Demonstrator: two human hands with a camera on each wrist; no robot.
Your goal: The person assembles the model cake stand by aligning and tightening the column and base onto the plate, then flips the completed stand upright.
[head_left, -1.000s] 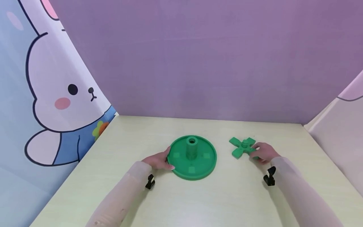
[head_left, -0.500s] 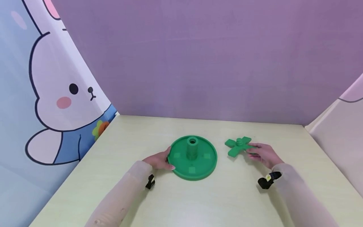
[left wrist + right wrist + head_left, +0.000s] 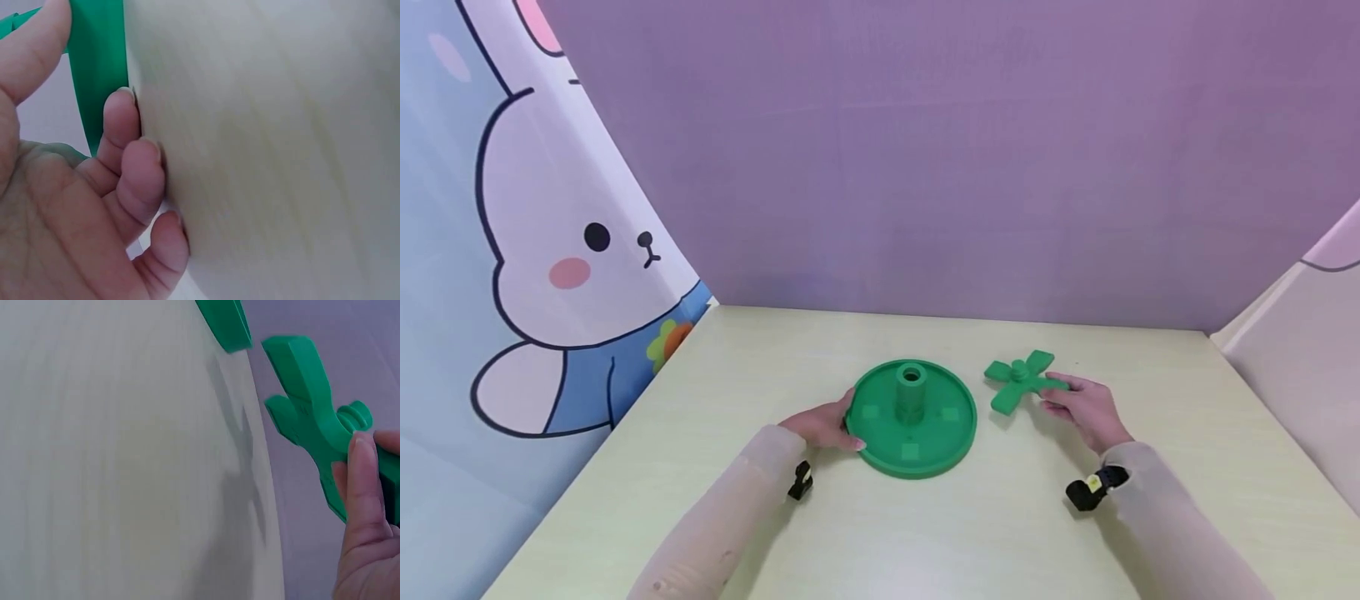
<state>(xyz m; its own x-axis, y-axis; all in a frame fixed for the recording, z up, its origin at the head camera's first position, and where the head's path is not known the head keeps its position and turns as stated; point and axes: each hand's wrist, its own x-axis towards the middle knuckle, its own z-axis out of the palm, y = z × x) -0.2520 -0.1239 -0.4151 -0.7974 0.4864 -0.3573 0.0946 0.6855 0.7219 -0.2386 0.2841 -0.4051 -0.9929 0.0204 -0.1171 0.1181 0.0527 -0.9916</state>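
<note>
A round green base with a raised rim and an upright hollow post lies flat on the table in the head view. My left hand holds its left edge, and the left wrist view has curled fingers against the table beside the green rim. To the right of the base, my right hand pinches one arm of a green four-armed cross piece. This piece is raised above the table, with its shadow below. A round knob stands out from its centre in the right wrist view.
The pale wooden table meets a purple backdrop at its far edge. A cloth with a cartoon rabbit hangs on the left, and a pale panel stands on the right. Black camera mounts sit at both wrists.
My right hand has lifted the cross piece off the table and carried it left toward the base, tilting it on the way. The left hand and the base have stayed in place.
</note>
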